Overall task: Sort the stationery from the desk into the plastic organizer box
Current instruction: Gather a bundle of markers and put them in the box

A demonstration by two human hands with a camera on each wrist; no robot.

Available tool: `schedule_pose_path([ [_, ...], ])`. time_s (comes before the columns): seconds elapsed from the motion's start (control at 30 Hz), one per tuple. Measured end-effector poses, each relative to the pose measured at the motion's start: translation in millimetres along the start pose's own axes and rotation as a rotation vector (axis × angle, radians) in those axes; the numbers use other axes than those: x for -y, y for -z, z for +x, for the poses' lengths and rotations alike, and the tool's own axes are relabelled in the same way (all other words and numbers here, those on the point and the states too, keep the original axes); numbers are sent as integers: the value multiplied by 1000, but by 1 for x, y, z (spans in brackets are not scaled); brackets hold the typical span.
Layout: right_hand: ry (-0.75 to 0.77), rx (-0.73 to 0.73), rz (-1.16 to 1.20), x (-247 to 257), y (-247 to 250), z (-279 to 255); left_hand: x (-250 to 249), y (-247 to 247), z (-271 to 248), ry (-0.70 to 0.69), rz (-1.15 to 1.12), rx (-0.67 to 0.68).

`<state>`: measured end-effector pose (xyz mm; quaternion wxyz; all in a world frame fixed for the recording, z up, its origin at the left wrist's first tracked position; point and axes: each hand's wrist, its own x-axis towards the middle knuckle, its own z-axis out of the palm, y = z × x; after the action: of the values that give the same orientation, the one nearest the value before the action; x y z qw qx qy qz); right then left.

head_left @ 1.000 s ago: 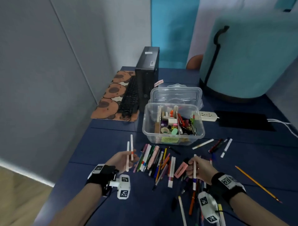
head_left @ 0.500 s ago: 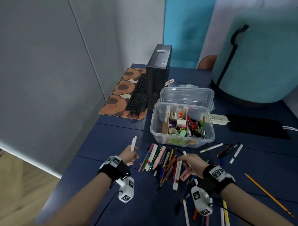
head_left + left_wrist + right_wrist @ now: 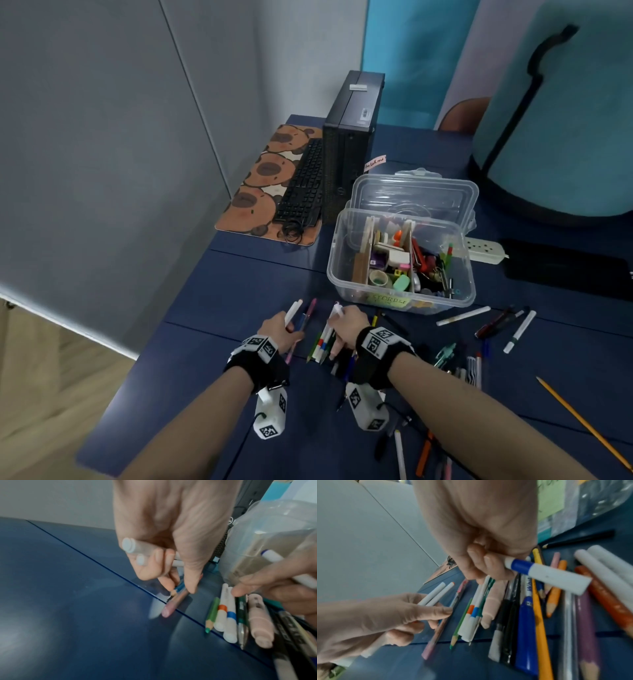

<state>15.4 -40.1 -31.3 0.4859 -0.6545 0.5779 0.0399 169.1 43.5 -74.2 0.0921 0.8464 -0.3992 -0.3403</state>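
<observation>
The clear plastic organizer box (image 3: 337, 270) stands open on the blue desk, with small items between its dividers. In front of it lies a row of pens and pencils (image 3: 322, 342). My left hand (image 3: 291, 330) grips two white markers (image 3: 135, 547), and its fingertips pinch a pink pen (image 3: 173, 604) lying on the desk. My right hand (image 3: 337, 329) holds a white marker with a blue band (image 3: 547, 576) in its curled fingers. One finger of the right hand reaches down onto the row of pens (image 3: 474, 612).
The box lid (image 3: 414, 195) leans behind the box. A black computer tower (image 3: 352, 137), keyboard (image 3: 305, 185) and patterned mat (image 3: 260, 192) sit at the back left. A power strip (image 3: 484, 250), loose markers (image 3: 496, 322) and a yellow pencil (image 3: 582, 421) lie to the right.
My left hand has come down from the air to the desk at the pink pen. My right hand has moved left over the row of pens, still holding its marker.
</observation>
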Motion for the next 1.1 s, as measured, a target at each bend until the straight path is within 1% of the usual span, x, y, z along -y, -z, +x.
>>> schedule_pose_path([
  [0.1, -63, -43, -151, 9, -1, 8, 3, -2, 2, -18, 1, 4],
  [0.33, -96, -23, -388, 26, -5, 15, 5, -5, 7, -11, -25, 14],
  [0.43, -82, -11, -492, 35, -6, 14, 6, -5, 6, -9, -46, 21],
  [0.63, -64, -28, -556, 34, -9, 14, 3, 8, 1, -26, -122, 90],
  [0.73, -12, -40, -653, 30, -15, 15, 1, 11, -5, -16, -134, 90],
  [0.8, -22, -39, -687, 28, -17, 11, 1, 11, -7, -21, -126, 88],
  [0.9, -9, -9, -678, 25, -14, 2, 2, 11, -12, -31, -138, 96],
  [0.97, 33, 2, -602, 20, -7, -8, 3, 9, -14, -33, -154, 93],
  [1.07, 102, -17, -376, 5, 1, -12, 0, 7, -18, -51, -148, 107],
  [1.1, 96, -7, -251, -3, 6, -13, -2, 7, -19, -58, -148, 118],
])
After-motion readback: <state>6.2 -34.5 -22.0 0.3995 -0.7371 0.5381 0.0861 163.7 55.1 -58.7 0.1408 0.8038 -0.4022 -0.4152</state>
